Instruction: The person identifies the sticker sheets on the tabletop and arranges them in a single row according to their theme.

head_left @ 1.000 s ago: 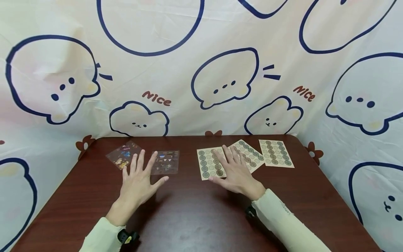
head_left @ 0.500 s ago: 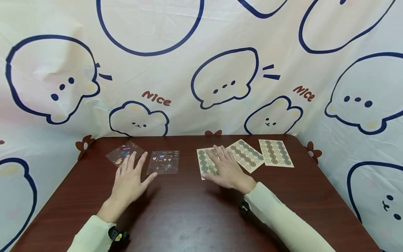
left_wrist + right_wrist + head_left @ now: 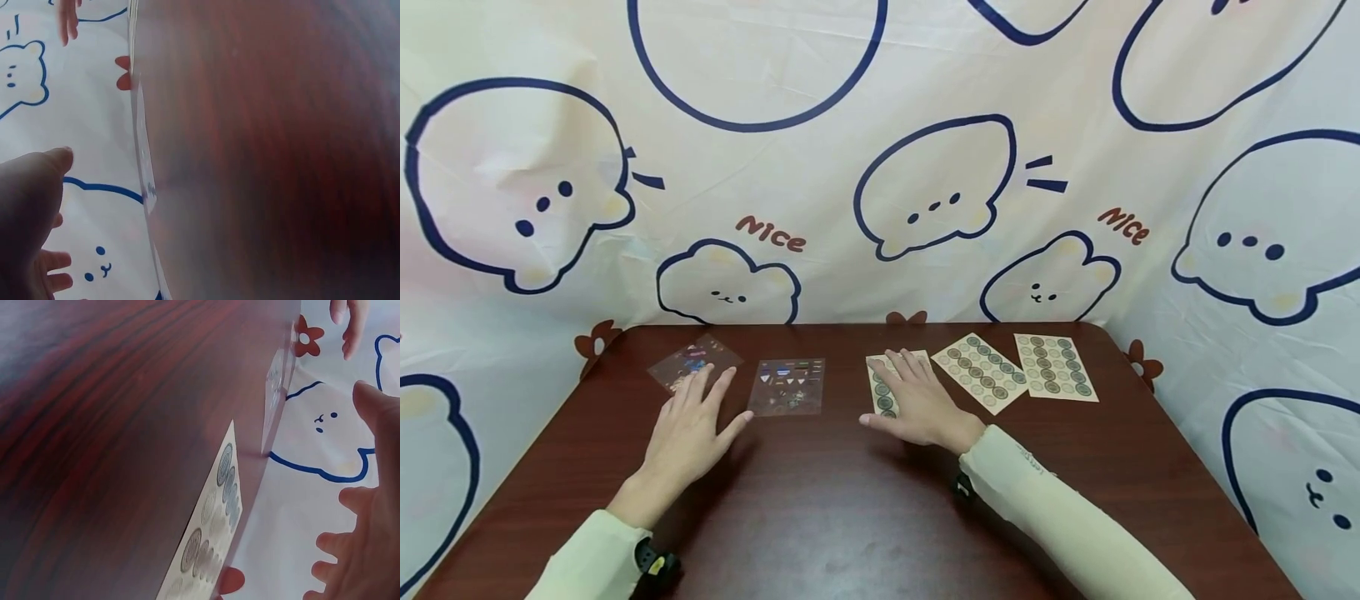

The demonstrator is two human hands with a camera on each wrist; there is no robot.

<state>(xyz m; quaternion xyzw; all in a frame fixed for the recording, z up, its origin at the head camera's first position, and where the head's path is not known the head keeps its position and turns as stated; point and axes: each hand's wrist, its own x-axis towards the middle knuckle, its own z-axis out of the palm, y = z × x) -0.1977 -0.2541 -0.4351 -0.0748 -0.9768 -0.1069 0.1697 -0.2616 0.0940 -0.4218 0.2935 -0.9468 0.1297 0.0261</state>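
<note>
My left hand (image 3: 688,433), fingers spread and straight, is held above the table (image 3: 820,517), just in front of a clear sticker sheet (image 3: 707,354) with small colourful pictures. To its right lies a second clear sheet (image 3: 788,392) with small dark and blue shapes. With straight fingers, my right hand (image 3: 917,408) covers much of a cream sheet (image 3: 882,392) printed with round coin-like stickers. The right wrist view shows that hand (image 3: 372,519) raised off the tabletop. Neither hand holds anything.
Two more cream sheets lie to the right: a slanted one (image 3: 981,373) and a straighter one (image 3: 1056,367). A cloth backdrop (image 3: 827,183) with cartoon outlines stands behind the table and along its sides. Dark devices are strapped at both wrists.
Both hands have drifted left, the left one also slightly nearer to me. The slanted cream sheet is now uncovered, and so is the second clear sheet. The sheets have stayed in place.
</note>
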